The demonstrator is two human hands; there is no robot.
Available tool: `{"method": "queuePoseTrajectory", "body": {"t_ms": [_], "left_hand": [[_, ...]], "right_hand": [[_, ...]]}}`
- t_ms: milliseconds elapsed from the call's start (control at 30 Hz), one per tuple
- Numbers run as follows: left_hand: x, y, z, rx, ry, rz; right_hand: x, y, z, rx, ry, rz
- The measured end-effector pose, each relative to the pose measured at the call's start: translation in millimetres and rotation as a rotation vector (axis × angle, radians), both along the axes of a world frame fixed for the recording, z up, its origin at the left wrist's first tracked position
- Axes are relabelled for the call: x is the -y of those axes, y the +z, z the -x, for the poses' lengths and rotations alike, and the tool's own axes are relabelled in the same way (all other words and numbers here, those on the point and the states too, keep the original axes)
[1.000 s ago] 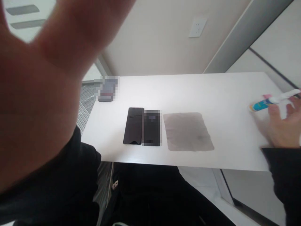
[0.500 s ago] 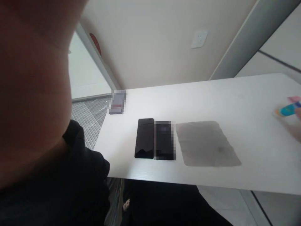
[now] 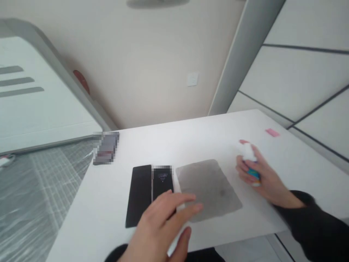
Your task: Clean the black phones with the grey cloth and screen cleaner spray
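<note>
My right hand [image 3: 261, 174] is wrapped round a small spray bottle [image 3: 249, 153] with a white top and a blue label, held upright right of the grey cloth [image 3: 207, 185]. One finger lies at the bottle's top. My left hand [image 3: 163, 222] hovers with its fingers apart over the near part of the dark phone-like device [image 3: 163, 178] and the cloth's left edge. Directly left of that device lies a flat black panel [image 3: 139, 196]. The cloth lies flat, with a small dark spot on it.
On the white table [image 3: 174, 142], a blurred-out grey box [image 3: 107, 147] sits at the far left corner. A small pink piece [image 3: 272, 132] lies at the far right. Behind the table is a wall with a socket [image 3: 192, 79].
The bottle has come leftward from the right edge in my right hand and is now upright. My left hand has come into view over the dark device. The camera view has shifted.
</note>
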State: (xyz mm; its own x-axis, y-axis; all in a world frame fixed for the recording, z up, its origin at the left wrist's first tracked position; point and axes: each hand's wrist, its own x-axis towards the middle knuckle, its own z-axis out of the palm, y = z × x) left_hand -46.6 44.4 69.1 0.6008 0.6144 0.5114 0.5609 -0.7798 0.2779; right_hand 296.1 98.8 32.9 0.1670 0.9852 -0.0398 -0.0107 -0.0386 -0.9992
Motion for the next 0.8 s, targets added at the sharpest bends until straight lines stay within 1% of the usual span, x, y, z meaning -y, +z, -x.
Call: {"method": "queuePoseTrajectory", "body": {"t_ms": [33,67,100,133,200,233,267,333,400,433,500,567,600,633,700,800], "left_hand": [[-5.8,-9.8,-14.8,-0.049,-0.057,-0.020],[-7.6,-20.7,-26.7,-0.068,-0.079,-0.088],[-6.6,-31.7,-34.9,-0.109,-0.077,-0.128],[-3.9,-41.9,-39.4,-0.109,-0.057,-0.164],[2.4,-57.6,-39.0,-0.163,-0.056,-0.203],[4.7,-62.6,-36.0,-0.189,-0.063,-0.217],[6.2,-65.7,-32.5,-0.218,-0.076,-0.228],[7.3,-68.2,-26.7,-0.258,-0.095,-0.240],[7.6,-68.3,-24.4,-0.272,-0.091,-0.231],[7.9,-68.1,-24.5,-0.276,-0.092,-0.221],[9.3,-67.2,-25.5,-0.282,-0.091,-0.188],[11.4,-65.7,-26.2,-0.290,-0.094,-0.149],[12.5,-64.7,-26.2,-0.296,-0.096,-0.131],[13.5,-63.7,-25.9,-0.304,-0.097,-0.114],[15.1,-62.0,-25.1,-0.316,-0.098,-0.089],[16.7,-60.9,-24.3,-0.318,-0.090,-0.065]], "right_hand": [[6.0,-0.1,12.1,-0.036,0.050,0.028],[10.7,-0.7,21.6,-0.085,0.100,0.048],[14.3,-1.5,28.3,-0.168,0.161,0.071],[16.8,-2.2,32.6,-0.265,0.227,0.089],[20.1,-3.8,35.6,-0.451,0.359,0.109],[21.1,-4.7,35.5,-0.502,0.414,0.109],[21.9,-5.6,35.0,-0.495,0.457,0.097],[23.0,-6.8,33.9,-0.410,0.537,0.075],[22.9,-6.4,32.9,-0.253,0.572,0.034],[22.2,-5.5,32.3,-0.108,0.569,-0.013],[18.9,-2.9,31.0,0.314,0.576,-0.162],[13.9,-0.9,29.1,0.821,0.633,-0.351],[11.2,-0.6,27.8,1.002,0.677,-0.419],[8.9,-0.6,26.4,1.119,0.711,-0.470],[5.4,-1.2,22.5,1.212,0.733,-0.515],[3.1,-1.4,14.7,1.217,0.699,-0.544]]}}
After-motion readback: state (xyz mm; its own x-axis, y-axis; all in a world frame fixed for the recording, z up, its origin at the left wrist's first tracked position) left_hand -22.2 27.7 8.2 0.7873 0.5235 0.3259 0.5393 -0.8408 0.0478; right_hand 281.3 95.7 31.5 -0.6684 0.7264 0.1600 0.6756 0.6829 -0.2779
